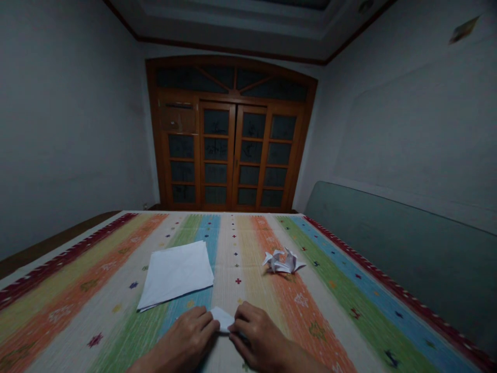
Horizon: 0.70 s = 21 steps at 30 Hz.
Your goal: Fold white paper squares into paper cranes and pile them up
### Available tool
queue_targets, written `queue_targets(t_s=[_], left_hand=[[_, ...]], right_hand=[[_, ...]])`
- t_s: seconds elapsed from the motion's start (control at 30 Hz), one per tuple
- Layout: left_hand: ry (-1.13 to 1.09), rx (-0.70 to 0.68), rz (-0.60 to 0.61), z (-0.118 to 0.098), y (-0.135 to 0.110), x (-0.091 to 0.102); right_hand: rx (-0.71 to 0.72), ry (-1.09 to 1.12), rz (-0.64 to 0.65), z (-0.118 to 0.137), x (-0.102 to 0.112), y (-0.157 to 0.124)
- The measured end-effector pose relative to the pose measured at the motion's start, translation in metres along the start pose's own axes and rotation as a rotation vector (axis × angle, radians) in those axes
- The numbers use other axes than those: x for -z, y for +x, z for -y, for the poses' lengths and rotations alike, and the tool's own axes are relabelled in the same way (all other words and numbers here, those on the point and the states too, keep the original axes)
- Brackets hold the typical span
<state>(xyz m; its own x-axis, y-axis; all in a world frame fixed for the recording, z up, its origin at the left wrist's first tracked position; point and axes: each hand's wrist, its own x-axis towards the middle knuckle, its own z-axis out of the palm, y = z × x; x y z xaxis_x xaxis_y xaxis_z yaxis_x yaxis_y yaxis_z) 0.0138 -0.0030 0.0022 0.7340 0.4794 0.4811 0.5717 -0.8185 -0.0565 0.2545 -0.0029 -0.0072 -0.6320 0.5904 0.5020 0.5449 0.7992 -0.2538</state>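
Both my hands rest at the near edge of a striped cloth (pixel 330 290) and meet over a small folded piece of white paper (pixel 222 317). My left hand (pixel 190 334) has its fingers curled, pressing the paper's left side. Fingers of my right hand (pixel 258 334) are bent and pinch the paper's right edge. Most of the paper is hidden under the fingers. A stack of flat white paper sheets (pixel 176 273) lies just beyond my left hand. Folded white paper figures (pixel 282 261) sit further off to the right.
The cloth has long coloured stripes with small motifs and a dark red border (pixel 388 287). A grey-green panel (pixel 407 248) runs along the right side. A wooden door with dark glass panes (pixel 231 155) closes the far wall.
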Motion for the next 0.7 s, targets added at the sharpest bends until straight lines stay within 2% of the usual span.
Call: queue_targets(t_s=[0.1,0.23,0.3,0.4,0.57,0.7], left_hand=[[-0.091,0.061,-0.055,0.001,0.004,0.008],[-0.343,0.178,-0.101,0.0,0.011,0.027],[-0.476,0.296,-0.114,-0.002,0.016,0.036],[-0.609,0.493,-0.043,-0.003,0.024,0.044],[-0.765,0.713,0.067,0.006,0.027,0.031],[-0.746,0.723,0.087,0.008,0.022,0.018]], right_hand=[[-0.028,0.086,-0.117,-0.002,-0.003,0.001],[-0.164,0.268,-0.265,-0.003,-0.003,0.006],[-0.263,0.36,-0.292,-0.002,-0.003,0.009],[-0.42,0.521,-0.292,0.001,-0.003,0.013],[-0.542,0.582,-0.237,0.005,-0.004,0.014],[-0.597,0.474,-0.177,0.005,-0.008,0.011]])
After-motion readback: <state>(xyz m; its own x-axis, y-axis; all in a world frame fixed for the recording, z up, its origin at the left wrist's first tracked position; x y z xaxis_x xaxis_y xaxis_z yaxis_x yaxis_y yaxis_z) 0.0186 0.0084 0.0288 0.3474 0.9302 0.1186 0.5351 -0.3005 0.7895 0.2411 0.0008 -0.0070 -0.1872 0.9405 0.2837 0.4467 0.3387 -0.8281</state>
